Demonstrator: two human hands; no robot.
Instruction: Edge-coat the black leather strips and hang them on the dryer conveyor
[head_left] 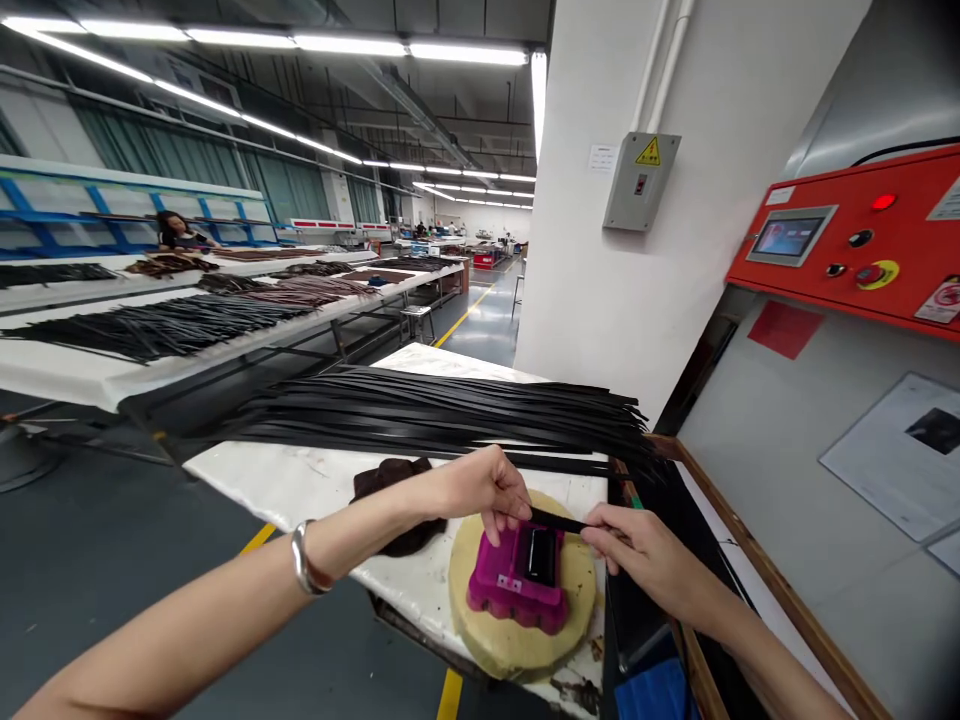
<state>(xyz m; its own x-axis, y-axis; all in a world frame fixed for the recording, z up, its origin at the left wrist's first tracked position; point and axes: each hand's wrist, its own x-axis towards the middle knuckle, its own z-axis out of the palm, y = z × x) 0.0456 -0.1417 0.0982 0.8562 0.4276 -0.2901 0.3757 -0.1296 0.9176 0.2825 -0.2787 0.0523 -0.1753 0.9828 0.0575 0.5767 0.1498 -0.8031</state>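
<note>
A short black strap [559, 520] lies level just above a magenta block [504, 590], with a dark, glossy recess [541, 556] in the block's top. The strap is thin and narrow, and it looks light and flexible, likely to bend under its own weight if held by one end. Its smooth finish may make it a little slippery, so a firm pinch on its flat faces near each end would probably control it best.

The right hand [637, 545] is closed in a pinch on the strap's right end, with the thumb and fingers meeting across it. The left hand [480, 490] is curled downward at the other end, its fingers by the block's upper edge; whether they grip the strap or only press on the block cannot be told. A metal bangle [302, 560] circles the left wrist.

The block sits on a round yellow pad [577, 590] near the edge of a white surface [300, 490]. A long bundle of black straps [420, 420] lies across the surface beyond the hands, and a dark brown piece of material [397, 530] lies under the left forearm. Farther off, more straps cover other long tables [157, 330], where a co-worker [176, 232] sits. A red control panel [847, 240] is mounted to the right.
</note>
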